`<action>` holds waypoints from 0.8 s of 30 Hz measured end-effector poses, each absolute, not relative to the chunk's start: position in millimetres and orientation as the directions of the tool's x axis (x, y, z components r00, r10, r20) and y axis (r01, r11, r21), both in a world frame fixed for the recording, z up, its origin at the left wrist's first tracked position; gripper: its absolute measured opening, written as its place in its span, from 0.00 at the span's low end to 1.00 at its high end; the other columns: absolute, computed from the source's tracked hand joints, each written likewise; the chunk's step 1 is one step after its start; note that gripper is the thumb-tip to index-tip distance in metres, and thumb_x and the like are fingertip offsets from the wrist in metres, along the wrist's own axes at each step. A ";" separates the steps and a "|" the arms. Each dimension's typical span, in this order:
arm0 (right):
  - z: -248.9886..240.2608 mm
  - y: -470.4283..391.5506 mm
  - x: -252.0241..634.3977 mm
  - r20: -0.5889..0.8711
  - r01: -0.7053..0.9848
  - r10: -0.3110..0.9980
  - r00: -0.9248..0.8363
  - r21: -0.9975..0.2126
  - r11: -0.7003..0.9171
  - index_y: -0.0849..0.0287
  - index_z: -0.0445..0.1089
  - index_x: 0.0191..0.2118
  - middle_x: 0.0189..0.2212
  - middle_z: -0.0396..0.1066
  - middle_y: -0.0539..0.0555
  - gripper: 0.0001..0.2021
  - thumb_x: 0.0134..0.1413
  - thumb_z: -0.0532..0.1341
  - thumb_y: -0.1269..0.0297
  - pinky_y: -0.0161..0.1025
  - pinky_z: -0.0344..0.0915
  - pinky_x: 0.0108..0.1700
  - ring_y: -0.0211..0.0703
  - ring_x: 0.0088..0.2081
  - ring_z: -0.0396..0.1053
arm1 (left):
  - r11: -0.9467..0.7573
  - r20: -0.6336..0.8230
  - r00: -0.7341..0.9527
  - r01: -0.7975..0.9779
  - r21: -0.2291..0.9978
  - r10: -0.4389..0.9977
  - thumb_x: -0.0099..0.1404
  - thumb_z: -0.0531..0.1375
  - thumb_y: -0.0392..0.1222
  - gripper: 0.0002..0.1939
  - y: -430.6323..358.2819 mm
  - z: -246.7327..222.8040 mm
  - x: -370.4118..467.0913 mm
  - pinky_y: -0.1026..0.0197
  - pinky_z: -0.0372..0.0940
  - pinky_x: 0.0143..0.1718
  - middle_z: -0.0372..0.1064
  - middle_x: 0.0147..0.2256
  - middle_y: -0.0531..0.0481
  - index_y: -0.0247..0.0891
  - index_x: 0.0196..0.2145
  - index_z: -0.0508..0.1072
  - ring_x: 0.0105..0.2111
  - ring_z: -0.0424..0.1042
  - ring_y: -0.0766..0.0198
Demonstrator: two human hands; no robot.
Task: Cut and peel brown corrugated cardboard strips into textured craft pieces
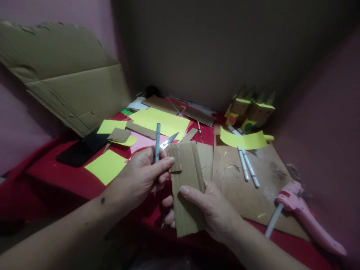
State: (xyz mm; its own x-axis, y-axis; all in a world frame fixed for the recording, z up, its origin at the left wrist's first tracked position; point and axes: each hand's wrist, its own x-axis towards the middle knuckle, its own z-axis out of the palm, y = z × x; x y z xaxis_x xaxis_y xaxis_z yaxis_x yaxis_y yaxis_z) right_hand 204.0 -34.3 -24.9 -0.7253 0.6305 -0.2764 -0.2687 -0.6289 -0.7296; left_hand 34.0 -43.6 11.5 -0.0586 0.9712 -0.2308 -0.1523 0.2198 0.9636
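My right hand (210,210) grips a long strip of corrugated cardboard (189,202), thumb on its face and fingers behind. A small cardboard square (176,157) lies against the strip's upper left part, pinched at its left edge by my left hand (152,165). A blue-grey pencil (158,140) stands upright between the fingers of that same hand. Just behind it are scissors (168,141) with red handles, their blades pointing up and right; whether the hand holds them is not clear.
Yellow paper (160,122) and cardboard scraps cover the red cloth (56,178). At right are a wooden board (230,187), white markers (243,165), a pink glue gun (306,213) and cardboard figures (261,112). Large cardboard (75,75) leans at left, near a black phone-like slab (75,152).
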 end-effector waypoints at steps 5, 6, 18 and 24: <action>-24.3 -32.8 206.6 -0.283 -0.250 0.612 -0.738 -0.729 -0.638 0.62 0.70 0.48 0.34 0.77 0.59 0.19 0.53 0.65 0.58 0.42 0.72 0.33 0.45 0.28 0.77 | 0.179 -0.190 -0.054 -0.174 0.968 0.980 0.63 0.62 0.44 0.11 -45.1 11.9 37.1 0.71 0.53 0.15 0.60 0.17 0.61 0.42 0.31 0.60 0.13 0.57 0.73; -23.5 -31.3 208.2 -0.290 -0.236 0.595 -0.749 -0.723 -0.649 0.62 0.70 0.48 0.34 0.77 0.59 0.19 0.52 0.66 0.58 0.43 0.72 0.34 0.45 0.29 0.77 | 0.176 -0.188 -0.055 -0.171 0.969 0.981 0.63 0.62 0.44 0.11 -45.2 11.9 37.0 0.71 0.53 0.15 0.60 0.17 0.61 0.42 0.31 0.61 0.13 0.57 0.73; -2.6 -19.2 209.5 -0.262 -0.328 0.774 -0.577 -0.793 -0.513 0.59 0.74 0.44 0.32 0.77 0.54 0.21 0.40 0.74 0.65 0.38 0.70 0.36 0.40 0.29 0.74 | 0.243 -0.242 0.024 -0.112 0.963 0.970 0.61 0.62 0.45 0.13 -52.7 14.5 48.9 0.75 0.50 0.13 0.59 0.14 0.63 0.40 0.29 0.59 0.13 0.54 0.76; -6.1 -21.5 210.5 -0.273 -0.311 0.793 -0.544 -0.813 -0.493 0.60 0.73 0.43 0.32 0.76 0.52 0.22 0.38 0.74 0.64 0.39 0.70 0.36 0.39 0.29 0.73 | 0.197 -0.195 0.033 -0.062 0.978 0.980 0.62 0.62 0.45 0.13 -57.2 12.1 52.7 0.76 0.53 0.15 0.58 0.16 0.62 0.38 0.29 0.61 0.15 0.55 0.77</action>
State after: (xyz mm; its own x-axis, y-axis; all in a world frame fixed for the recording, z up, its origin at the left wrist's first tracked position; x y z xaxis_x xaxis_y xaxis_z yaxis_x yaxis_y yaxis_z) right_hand 210.5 -21.5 -6.1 -0.5442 0.7934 -0.2728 -0.3109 -0.4927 -0.8127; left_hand 52.7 -57.2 12.1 0.0328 0.9802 -0.1953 -0.0615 0.1970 0.9785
